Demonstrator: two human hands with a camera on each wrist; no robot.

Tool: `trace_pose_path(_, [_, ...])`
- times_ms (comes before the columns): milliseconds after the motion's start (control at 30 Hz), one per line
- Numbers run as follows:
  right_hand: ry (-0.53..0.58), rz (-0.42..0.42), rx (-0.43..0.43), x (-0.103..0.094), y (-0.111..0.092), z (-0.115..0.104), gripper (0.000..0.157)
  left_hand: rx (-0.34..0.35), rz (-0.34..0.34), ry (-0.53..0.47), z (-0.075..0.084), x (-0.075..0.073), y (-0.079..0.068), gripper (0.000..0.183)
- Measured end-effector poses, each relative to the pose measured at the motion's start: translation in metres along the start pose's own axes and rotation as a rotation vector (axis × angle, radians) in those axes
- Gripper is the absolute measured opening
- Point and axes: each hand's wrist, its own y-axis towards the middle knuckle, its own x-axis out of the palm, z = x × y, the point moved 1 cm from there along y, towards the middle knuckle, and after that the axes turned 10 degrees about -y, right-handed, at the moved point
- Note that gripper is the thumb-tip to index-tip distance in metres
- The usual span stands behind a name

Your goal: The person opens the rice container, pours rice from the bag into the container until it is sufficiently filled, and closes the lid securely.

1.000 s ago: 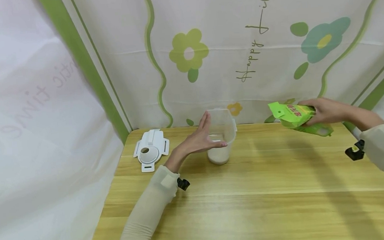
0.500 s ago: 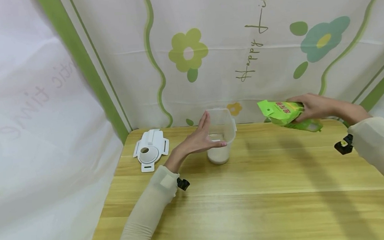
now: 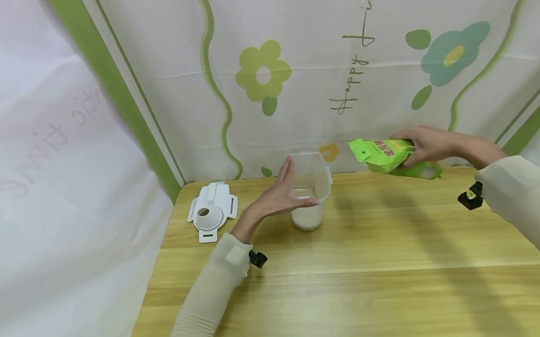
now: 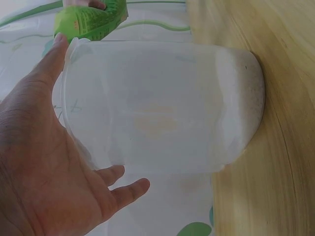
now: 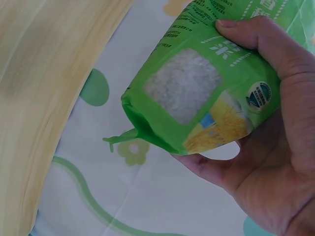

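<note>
A clear plastic container [image 3: 310,181] stands upright near the table's back edge, with white grains in its bottom [image 4: 241,93]. My left hand [image 3: 276,195] rests at its rim, straight thumb and fingers spread to either side. To the right, my right hand [image 3: 430,144] grips a green bag of rice [image 3: 384,155] around its middle, thumb on one face and fingers on the other. The bag is held in the air, lying nearly sideways, its flat end with a punched hole toward the container. White grains show through the bag's window [image 5: 184,83] in the right wrist view.
A white plastic lid [image 3: 213,209] with a round spout and slotted side flaps lies on the table at the left. Behind the wooden table [image 3: 353,288] hangs a flower-print curtain [image 3: 301,82], close to the container.
My right hand has carried the rice bag left and slightly up, closer to the container. The left hand and the container have stayed in place.
</note>
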Motion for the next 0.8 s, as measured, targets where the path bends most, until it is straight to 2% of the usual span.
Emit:
trace_pose_path(367, [-0.006, 0.024, -0.051, -0.004, 0.017, -0.014, 0.045, -0.002, 0.005, 0.003, 0.001, 0.000, 0.000, 0.134])
trace_pose_path(800, [-0.008, -0.025, 0.000, -0.007, 0.036, -0.038, 0.050, -0.008, 0.007, -0.004, 0.003, 0.001, -0.001, 0.135])
